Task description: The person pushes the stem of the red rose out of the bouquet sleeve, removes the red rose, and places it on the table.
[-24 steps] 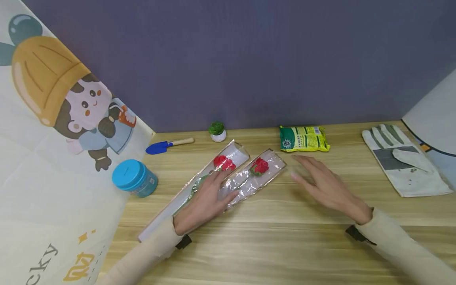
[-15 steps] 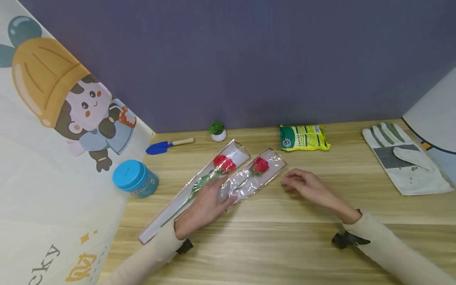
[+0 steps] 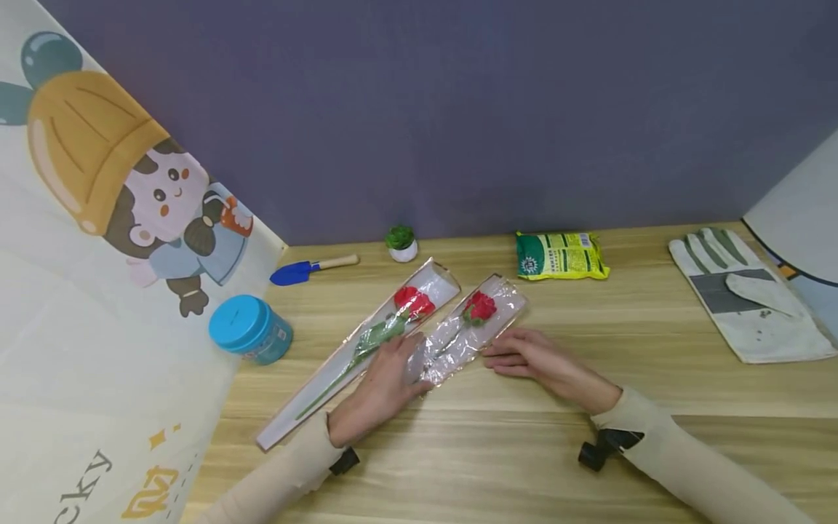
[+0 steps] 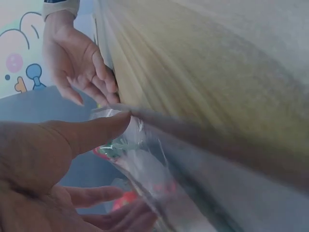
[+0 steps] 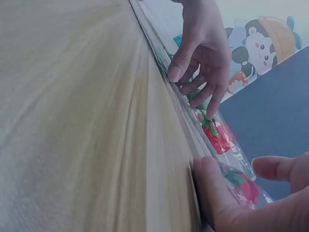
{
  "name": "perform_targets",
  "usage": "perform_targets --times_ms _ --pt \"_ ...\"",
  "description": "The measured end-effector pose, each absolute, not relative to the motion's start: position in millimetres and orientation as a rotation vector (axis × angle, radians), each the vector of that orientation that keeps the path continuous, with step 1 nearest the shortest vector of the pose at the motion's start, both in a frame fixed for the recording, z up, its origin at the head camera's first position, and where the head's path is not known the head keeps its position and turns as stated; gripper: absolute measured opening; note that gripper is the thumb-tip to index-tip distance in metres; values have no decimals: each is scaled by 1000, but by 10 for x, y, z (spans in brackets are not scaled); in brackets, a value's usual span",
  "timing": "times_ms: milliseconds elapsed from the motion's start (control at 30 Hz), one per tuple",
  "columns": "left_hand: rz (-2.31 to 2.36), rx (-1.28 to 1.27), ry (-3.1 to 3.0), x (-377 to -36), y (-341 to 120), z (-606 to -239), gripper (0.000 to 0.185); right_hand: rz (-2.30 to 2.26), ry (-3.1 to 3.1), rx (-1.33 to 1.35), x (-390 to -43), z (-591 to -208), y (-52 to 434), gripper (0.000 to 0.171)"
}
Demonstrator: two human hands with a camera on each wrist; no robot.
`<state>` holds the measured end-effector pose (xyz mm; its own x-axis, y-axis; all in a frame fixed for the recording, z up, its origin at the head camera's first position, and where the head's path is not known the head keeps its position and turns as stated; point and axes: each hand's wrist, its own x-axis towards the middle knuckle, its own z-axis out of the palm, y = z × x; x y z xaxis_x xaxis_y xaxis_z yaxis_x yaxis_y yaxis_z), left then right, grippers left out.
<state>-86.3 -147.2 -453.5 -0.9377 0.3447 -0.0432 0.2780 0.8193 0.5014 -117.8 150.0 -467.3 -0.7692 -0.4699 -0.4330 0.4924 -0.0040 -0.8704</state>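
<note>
Head view shows the right hand [image 3: 550,367] newly come in to the near long edge of the wrapped rose [image 3: 466,329], its fingertips meeting the clear film; half a second ago it hung well apart. The left hand stays where it was, so both hands now work on the same flower, which looks like the step in hand.

The rose lies slantwise between the two hands, its bloom just past the right fingertips, its lower end covered by the left hand. It is bright red with green under the petals, inside a crinkled, shiny wrapper with a thin darker edge.

The left hand is spread across the wrapper, thumb at the near edge, fingers over toward the far side. The right hand is fairly wide, thumb well off the fingers; I cannot tell how firmly either presses.

Just left of the left hand lies the other wrapped rose [image 3: 376,338]. Farther left is a blue tub [image 3: 267,335], and beyond, a trowel [image 3: 308,271] and a small plant [image 3: 401,245]. Past the right hand sits a yellow-green bag [image 3: 563,256]; well to its right, work gloves [image 3: 746,306].
</note>
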Motion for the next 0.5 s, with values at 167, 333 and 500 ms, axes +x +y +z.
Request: perform_targets --times_ms 167,333,500 --pt "825 556 2860 -906 -1461 -4565 80 -1888 1591 22 -1172 -4693 1477 49" --pt "879 610 2808 -937 -1443 -4582 71 -1919 1579 16 -1149 -4700 1456 57" --pt "1035 586 2676 -929 -1433 -4575 72 -1936 1618 9 -1135 -4680 1460 62"
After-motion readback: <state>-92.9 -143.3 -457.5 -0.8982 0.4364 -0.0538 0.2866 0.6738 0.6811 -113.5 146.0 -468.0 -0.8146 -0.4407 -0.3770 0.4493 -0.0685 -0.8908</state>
